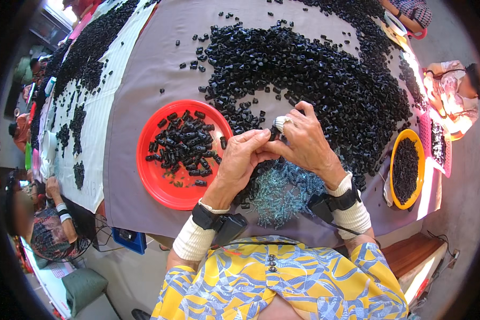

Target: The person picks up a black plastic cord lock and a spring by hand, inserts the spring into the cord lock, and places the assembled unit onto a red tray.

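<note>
Over the near edge of a large black heap, my left hand (238, 163) and my right hand (307, 143) meet. Between their fingertips is a small black plastic part (274, 133), mostly covered by the fingers. Both hands are closed on it, and white wrapping covers one right finger. Just below the hands lies a pile of small bluish metal springs (277, 200). Beside my left hand stands a round red tray (150, 184) with several black cylindrical pieces (184, 141) in it. Loose black plastic parts (304, 69) are heaped beyond my hands.
A yellow bowl (422, 165) of thin black pieces stands at the right, near a pink basket (426, 133). Grey cloth (138, 80) covers the table. Other people sit at the right (453, 98) and left (53, 229). A second table (96, 160) with black parts adjoins at left.
</note>
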`<state>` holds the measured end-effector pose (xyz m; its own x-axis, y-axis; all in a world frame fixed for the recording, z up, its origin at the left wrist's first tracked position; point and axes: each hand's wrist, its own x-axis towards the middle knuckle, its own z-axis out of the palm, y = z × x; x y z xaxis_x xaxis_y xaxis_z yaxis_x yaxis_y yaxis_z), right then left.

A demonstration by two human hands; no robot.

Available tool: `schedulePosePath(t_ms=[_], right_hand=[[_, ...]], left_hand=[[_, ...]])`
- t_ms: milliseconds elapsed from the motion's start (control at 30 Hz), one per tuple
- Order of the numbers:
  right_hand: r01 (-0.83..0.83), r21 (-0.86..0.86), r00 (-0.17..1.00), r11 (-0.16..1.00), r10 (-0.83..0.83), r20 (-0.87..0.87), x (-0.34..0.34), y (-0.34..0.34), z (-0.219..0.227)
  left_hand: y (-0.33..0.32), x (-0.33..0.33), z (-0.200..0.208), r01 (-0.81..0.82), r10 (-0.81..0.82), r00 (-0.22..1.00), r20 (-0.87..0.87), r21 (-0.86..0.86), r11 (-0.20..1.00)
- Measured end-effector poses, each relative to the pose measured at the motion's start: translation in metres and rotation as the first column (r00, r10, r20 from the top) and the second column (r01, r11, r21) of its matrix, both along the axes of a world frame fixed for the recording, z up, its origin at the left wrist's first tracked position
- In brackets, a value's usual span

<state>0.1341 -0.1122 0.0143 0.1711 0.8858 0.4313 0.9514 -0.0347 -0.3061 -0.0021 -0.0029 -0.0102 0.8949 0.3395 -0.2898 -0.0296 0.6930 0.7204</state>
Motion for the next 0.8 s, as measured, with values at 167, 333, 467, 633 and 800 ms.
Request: schedulePosePath(t_ms=[167, 333, 467, 633, 800], right_hand=[[-0.027, 0.009, 1.000, 1.000, 0.027, 0.001, -0.001, 0.001, 0.002], [-0.026, 0.002, 1.000, 1.000, 0.027, -0.016, -0.003, 0.001, 0.000], [-0.049, 0.015, 0.998, 0.999, 0.050, -0.048, -0.002, 0.000, -0.001], [-0.083, 0.060, 0.994, 0.995, 0.087, -0.069, 0.000, 0.001, -0.001], [-0.096, 0.084, 0.993, 0.992, 0.101, -0.059, 0.003, 0.002, -0.001]], left_hand=[[0.000, -0.003, 0.000, 0.025, -0.025, 1.000, -0.003, -0.077, 0.997], [0.001, -0.003, -0.006, 0.035, -0.034, 0.999, 0.019, -0.082, 0.996], [0.001, -0.002, -0.005, 0.044, -0.043, 0.999, 0.004, -0.082, 0.996], [0.001, -0.001, -0.005, 0.048, -0.046, 0.999, 0.029, -0.091, 0.995], [0.001, 0.000, -0.002, 0.053, -0.052, 0.999, 0.011, -0.058, 0.997]])
